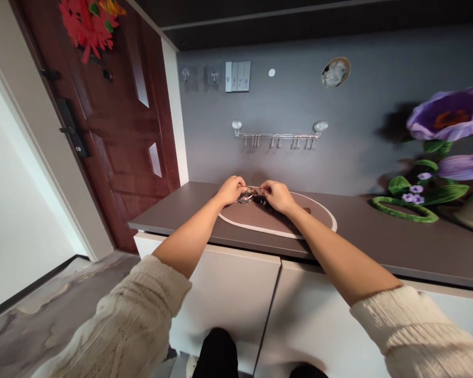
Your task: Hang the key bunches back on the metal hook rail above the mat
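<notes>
A small bunch of keys (245, 199), shiny metal with darker pieces, is between my two hands on an oval brown mat (256, 221) with a pale rim. From the left, my left hand (232, 190) pinches the bunch at its upper edge, fingers closed. On the other side my right hand (278, 196) is also closed, its thumb and fingertips pinched at the bunch. Dark items lie beneath my right hand, partly covered by it. Exactly which piece each set of fingertips grips is too small to tell.
The mat lies on a dark countertop (378, 236) above white cabinet doors (224, 294). A clear hook rail (278, 136) is fixed to the grey wall behind. Purple artificial flowers (449, 115) stand at the right. A dark red door (122, 131) is at the left.
</notes>
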### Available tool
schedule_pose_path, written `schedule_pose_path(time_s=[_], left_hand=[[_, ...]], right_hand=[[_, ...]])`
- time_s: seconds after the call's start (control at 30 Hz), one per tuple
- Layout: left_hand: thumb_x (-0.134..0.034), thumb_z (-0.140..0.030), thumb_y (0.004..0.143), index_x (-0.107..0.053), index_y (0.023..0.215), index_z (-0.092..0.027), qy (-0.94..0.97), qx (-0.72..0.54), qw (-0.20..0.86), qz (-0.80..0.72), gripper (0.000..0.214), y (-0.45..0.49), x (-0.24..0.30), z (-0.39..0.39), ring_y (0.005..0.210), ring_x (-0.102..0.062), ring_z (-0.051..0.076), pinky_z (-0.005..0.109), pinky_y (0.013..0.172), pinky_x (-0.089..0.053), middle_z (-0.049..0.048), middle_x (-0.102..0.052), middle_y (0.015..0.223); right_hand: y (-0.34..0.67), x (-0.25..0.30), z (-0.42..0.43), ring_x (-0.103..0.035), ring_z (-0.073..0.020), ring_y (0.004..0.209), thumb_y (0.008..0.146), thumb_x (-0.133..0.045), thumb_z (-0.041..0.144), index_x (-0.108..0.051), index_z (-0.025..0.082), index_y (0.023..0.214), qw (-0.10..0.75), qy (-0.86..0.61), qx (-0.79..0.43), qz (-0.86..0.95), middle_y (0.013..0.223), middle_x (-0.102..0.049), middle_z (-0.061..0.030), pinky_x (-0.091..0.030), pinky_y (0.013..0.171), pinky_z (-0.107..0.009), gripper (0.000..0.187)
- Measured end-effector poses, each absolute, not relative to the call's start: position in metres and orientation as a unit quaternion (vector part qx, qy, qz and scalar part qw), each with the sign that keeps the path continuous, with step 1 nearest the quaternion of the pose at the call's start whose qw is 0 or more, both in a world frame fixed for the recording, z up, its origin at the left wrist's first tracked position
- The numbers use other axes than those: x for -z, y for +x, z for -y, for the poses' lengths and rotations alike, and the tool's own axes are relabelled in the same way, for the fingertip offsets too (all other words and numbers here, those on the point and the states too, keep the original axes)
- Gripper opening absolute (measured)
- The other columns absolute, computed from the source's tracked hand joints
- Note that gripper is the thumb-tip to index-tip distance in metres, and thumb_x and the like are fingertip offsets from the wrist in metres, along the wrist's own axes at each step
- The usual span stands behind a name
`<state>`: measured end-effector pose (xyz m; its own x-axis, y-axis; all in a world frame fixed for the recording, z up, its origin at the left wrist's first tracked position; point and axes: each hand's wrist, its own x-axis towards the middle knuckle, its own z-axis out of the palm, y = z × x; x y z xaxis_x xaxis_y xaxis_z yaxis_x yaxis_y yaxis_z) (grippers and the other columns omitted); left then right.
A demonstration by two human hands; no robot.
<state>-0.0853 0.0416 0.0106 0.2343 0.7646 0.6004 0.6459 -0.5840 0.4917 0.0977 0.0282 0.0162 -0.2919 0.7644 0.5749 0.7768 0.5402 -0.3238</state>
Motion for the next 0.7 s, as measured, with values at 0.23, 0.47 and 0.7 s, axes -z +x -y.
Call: schedule_pose_path(time_s=[0.23,0.47,0.7], left_hand=[[-0.056,-0.019,0.071,-0.051,0.07,-0.016,0.725,-0.496,0.201,-0.433,0.007,-0.082,-0.015,-0.038,0.065,-0.048,0.011,0.025,0.069,-0.038,-0.001,-0.054,0.067],[-0.052,-0.019,0.077,-0.045,0.075,-0.015,0.662,-0.542,0.358,-0.374,0.008,-0.078,-0.017,-0.036,0.059,-0.05,0.007,0.022,0.061,-0.041,-0.0026,-0.053,0.066],[-0.058,-0.024,0.075,-0.044,0.079,-0.015,0.625,-0.57,0.431,-0.316,0.017,-0.08,-0.022,-0.037,0.071,-0.056,0.008,0.019,0.062,-0.041,-0.0008,-0.058,0.074]], right_hand=[[0.097,-0.017,-0.027,-0.055,-0.0138,0.073,0.074,-0.047,0.013,-0.062,0.017,0.082,0.351,-0.477,0.011,0.805,0.081,-0.064,-0.0049,-0.039,0.07,-0.024,0.017],[0.096,-0.017,-0.027,-0.055,-0.0145,0.072,0.075,-0.048,0.014,-0.061,0.018,0.081,0.346,-0.483,0.011,0.804,0.08,-0.064,-0.0055,-0.039,0.07,-0.025,0.015],[0.096,-0.016,-0.029,-0.054,-0.014,0.07,0.075,-0.05,0.016,-0.06,0.018,0.082,0.358,-0.482,-0.002,0.8,0.079,-0.063,-0.005,-0.039,0.069,-0.025,0.012]])
